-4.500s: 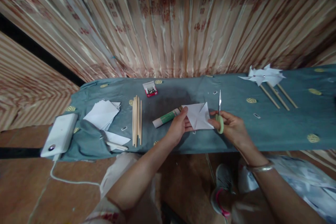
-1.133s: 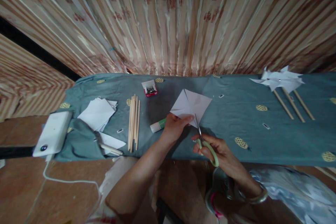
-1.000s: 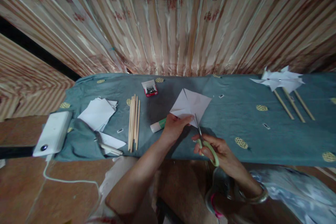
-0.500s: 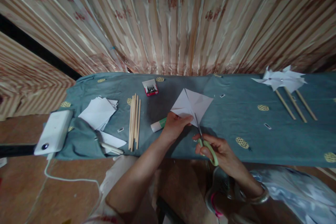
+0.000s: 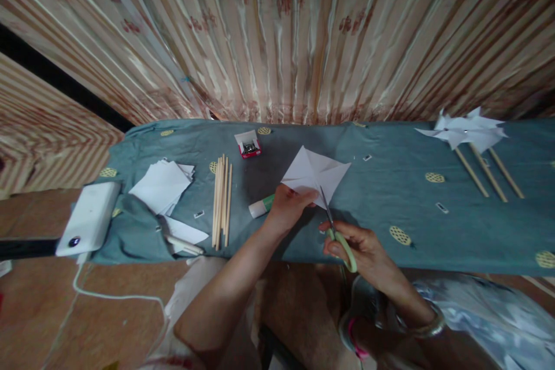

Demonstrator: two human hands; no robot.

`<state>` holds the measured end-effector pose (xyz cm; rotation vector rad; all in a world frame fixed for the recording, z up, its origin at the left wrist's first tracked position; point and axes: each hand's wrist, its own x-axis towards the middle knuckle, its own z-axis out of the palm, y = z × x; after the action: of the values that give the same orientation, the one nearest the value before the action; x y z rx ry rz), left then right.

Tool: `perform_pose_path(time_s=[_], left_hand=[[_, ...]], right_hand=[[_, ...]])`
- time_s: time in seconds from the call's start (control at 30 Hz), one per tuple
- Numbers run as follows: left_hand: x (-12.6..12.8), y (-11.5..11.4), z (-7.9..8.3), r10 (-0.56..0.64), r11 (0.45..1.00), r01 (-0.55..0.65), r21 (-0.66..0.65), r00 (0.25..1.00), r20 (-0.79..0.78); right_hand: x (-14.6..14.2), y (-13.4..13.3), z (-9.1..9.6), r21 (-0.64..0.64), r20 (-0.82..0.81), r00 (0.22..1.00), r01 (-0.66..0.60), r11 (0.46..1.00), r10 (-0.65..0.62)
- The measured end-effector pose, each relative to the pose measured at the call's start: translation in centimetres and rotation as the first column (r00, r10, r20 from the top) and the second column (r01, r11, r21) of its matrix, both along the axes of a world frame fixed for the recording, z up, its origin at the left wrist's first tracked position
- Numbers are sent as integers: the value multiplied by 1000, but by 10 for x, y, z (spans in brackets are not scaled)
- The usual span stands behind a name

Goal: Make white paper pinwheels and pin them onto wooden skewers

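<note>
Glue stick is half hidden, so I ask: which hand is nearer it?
Left. The left hand lies just beside the glue stick, holding paper; the right hand is farther right, gripping scissors.

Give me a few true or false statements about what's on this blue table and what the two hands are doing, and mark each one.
1. The left hand pinches the white paper square while the right hand holds the scissors with the blades at the paper's near corner. True.
2. The glue stick stands upright. False: the glue stick lies on its side, just left of the left hand.
3. Paper pinwheels on sticks lie at the far right of the table. True.
4. The small red box is shut. False: the red box is open, with its white flap up and small metal pieces showing inside.
</note>
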<state>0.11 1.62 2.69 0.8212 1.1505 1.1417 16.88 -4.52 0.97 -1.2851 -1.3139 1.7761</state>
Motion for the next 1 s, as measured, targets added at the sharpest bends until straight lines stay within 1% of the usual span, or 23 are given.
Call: perform_pose_path(time_s=[0.27,0.47,0.6,0.83,1.0], left_hand=[[0,0,-1,6,1000,-6,-3,1000,26],[0,-2,-3,-22,1000,22,-20,1000,-14],[1,-3,-1,-25,1000,25,-19,1000,7],[2,-3,0,12,999,-11,-52,1000,15],[3,-4,1,-24,999,25,-29,999,27]], right_hand=[[0,-1,1,-35,-14,1000,25,999,-25],[-1,0,4,5,25,999,33,999,-33],[0,0,3,5,19,999,36,999,-36],[-2,-1,2,-22,10,997,81,996,-81],[-3,1,4,-6,12,997,82,997,-82]])
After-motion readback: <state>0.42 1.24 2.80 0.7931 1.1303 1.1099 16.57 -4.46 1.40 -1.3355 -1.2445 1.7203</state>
